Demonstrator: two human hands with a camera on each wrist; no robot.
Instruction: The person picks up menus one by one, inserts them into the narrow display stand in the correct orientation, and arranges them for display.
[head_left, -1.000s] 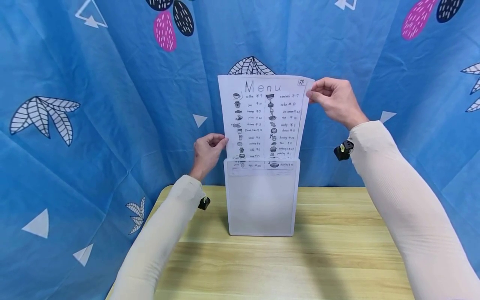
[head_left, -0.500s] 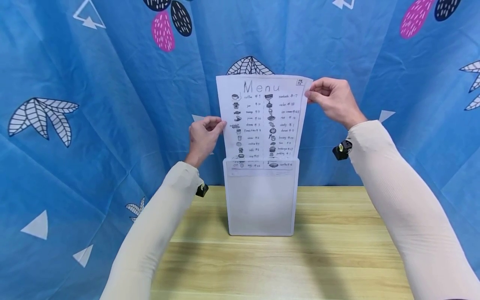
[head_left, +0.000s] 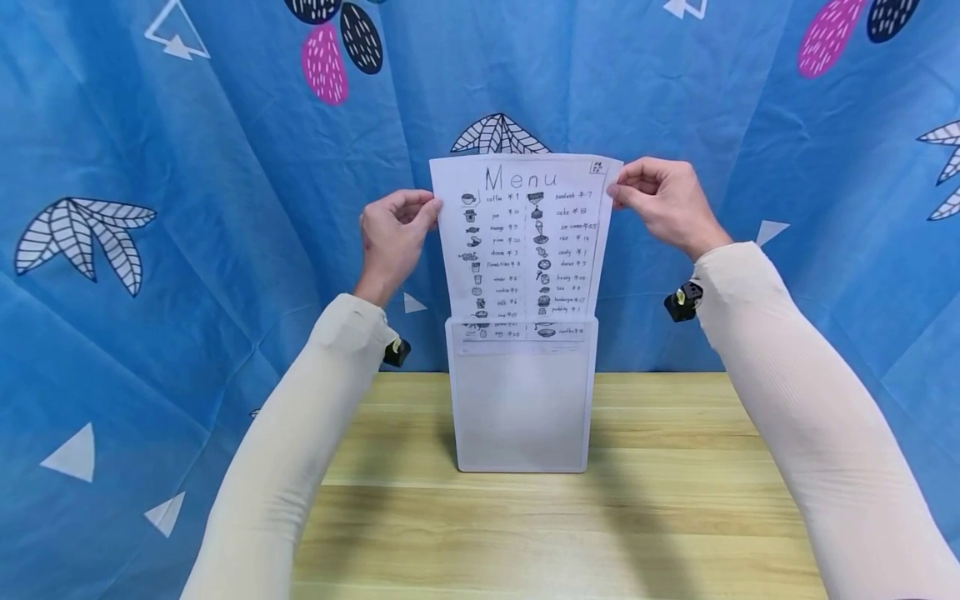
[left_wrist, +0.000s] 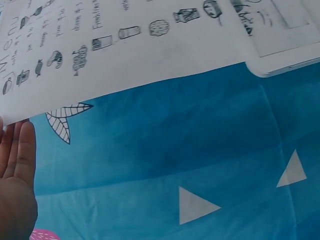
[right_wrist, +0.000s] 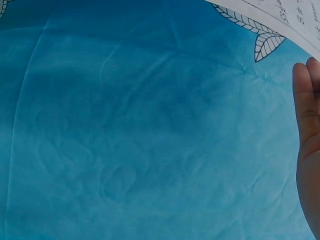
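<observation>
A white paper sheet (head_left: 525,258) headed "Menu", with hand-drawn foods and prices, stands upright. Its lower end is inside a translucent sleeve-like holder (head_left: 522,412) that rises from the table. My left hand (head_left: 396,237) pinches the sheet's left edge below the top corner. On the opposite side, my right hand (head_left: 666,200) grips the right edge between thumb and fingers, close to the top corner. The left wrist view shows the sheet (left_wrist: 130,60) running down to the holder's rounded corner (left_wrist: 265,70). Only a strip of the sheet (right_wrist: 295,25) appears in the right wrist view.
The light wood-grain table (head_left: 480,533) carries the holder near its back edge. Behind hangs a blue patterned curtain (head_left: 247,125), close at the back and along the left side. A small black camera (head_left: 682,302) sits on the right wrist.
My left hand has slid up along the sheet's left edge, from just above the holder to near the top. The sheet sits slightly lower. My right hand keeps its grip.
</observation>
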